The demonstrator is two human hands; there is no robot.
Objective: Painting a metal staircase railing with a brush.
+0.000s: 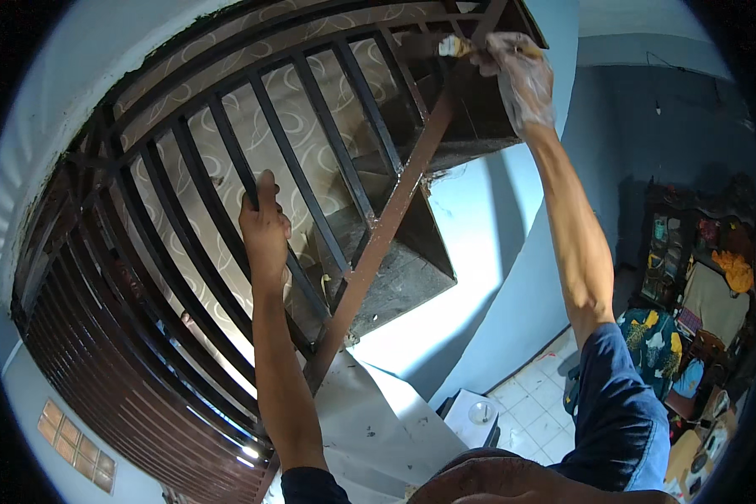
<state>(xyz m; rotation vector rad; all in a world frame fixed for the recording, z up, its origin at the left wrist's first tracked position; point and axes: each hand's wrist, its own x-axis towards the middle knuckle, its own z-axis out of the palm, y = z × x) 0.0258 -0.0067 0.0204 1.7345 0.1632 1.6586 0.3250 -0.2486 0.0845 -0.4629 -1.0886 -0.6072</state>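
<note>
My right hand point(525, 80), in a thin clear plastic glove, is raised at the upper right. Its fingers are closed around a paintbrush point(449, 45), whose dark bristles point left toward the upper end of the stair railing. Whether the bristles touch the metal cannot be made out. Lower and to the left, my bare left hand point(265, 231) is wrapped around a dark railing bar point(233, 147). A slanting brown bottom rail point(386, 227) joins the lower ends of the bars, and its colour is lighter than theirs.
Dark stair steps point(403, 273) rise behind the railing, beside a patterned wall point(311, 118). Far below, a small white table point(470, 417) with a round dish stands on the tiled floor point(533, 407). Cluttered shelves and cloths point(718, 294) fill the right side.
</note>
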